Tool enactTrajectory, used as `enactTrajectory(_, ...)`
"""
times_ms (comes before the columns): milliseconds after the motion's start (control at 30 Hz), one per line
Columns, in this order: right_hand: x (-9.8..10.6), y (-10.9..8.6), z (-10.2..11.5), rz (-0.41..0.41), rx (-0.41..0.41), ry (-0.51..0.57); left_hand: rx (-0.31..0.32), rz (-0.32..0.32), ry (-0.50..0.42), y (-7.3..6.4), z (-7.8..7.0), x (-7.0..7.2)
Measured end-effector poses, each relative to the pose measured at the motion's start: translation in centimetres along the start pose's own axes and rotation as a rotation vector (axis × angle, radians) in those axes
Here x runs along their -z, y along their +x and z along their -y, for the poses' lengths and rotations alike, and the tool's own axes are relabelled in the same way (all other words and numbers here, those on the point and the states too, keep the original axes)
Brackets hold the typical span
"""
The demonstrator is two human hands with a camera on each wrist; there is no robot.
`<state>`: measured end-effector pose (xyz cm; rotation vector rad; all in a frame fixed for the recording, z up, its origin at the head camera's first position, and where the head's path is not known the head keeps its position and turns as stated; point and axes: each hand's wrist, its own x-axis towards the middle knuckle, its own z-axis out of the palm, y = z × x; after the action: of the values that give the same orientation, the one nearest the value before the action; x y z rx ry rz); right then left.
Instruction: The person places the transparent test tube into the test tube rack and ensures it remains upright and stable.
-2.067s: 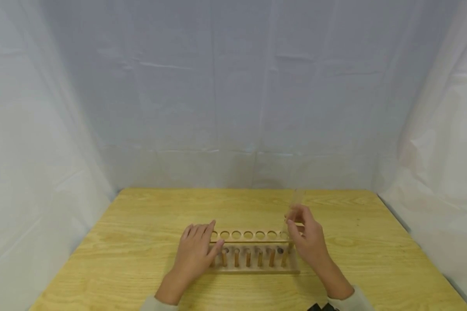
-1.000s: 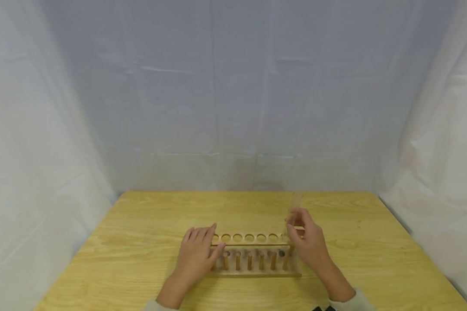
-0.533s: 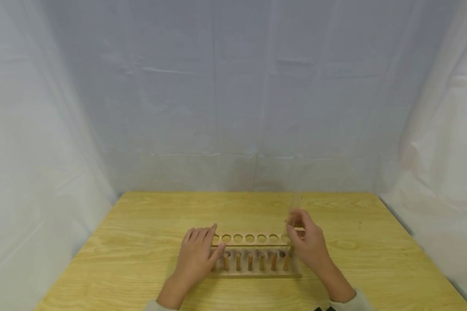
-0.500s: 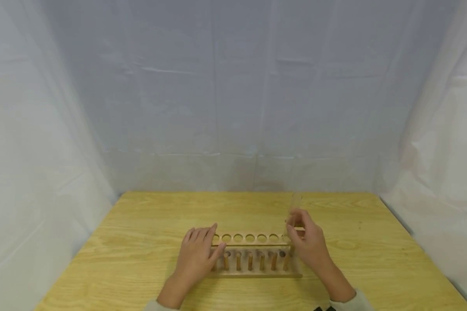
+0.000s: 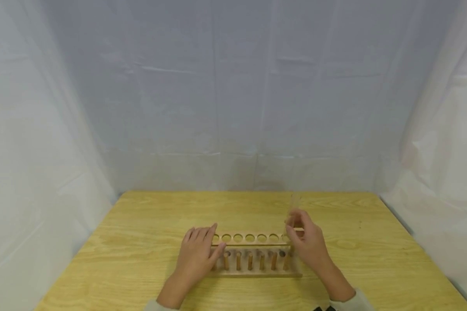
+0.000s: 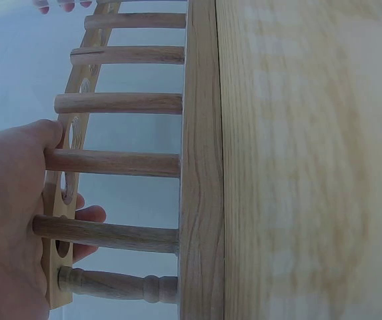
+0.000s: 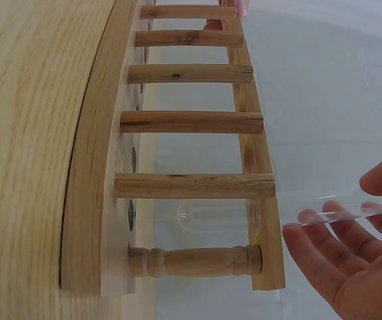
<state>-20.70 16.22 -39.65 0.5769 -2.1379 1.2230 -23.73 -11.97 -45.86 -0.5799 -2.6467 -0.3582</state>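
Note:
A wooden test tube rack (image 5: 257,274) with a row of round holes and upright pegs stands on the table. My left hand (image 5: 196,248) grips the left end of its top bar, thumb on the near side and fingers over the far side, as the left wrist view (image 6: 11,220) shows. At the other end, my right hand (image 5: 311,239) pinches a clear glass test tube (image 5: 295,201) between thumb and fingers. In the right wrist view, the test tube (image 7: 217,217) passes through the end hole; its rounded bottom hangs between top bar and base, above the base.
The yellow wood-grain table (image 5: 148,216) runs back to a pale plastic sheet (image 5: 233,108). Similar sheets hang at the left (image 5: 43,151) and right. A small black object (image 5: 324,309) shows at the bottom edge near the right sleeve.
Both hands keep their hold, and the test tube stays in the end hole. The head view has tilted slightly, so the rack appears a little lower. The tube's top leans slightly less to the right.

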Motion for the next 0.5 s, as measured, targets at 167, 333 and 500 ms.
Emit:
enactTrajectory(167,-0.5,-0.3,-1.9,-0.005,-0.008,0.004,0.004,0.009,-0.001,0.0,0.1,-0.1)
enactTrajectory(333,-0.7,-0.6,-3.7,0.016,-0.024,0.031,0.005,0.003,0.002,-0.1,0.0,-0.2)
enactTrajectory(500,-0.4,-0.6,-4.1,0.007,-0.029,0.029,-0.01,0.003,-0.004,0.2,-0.1,-0.3)
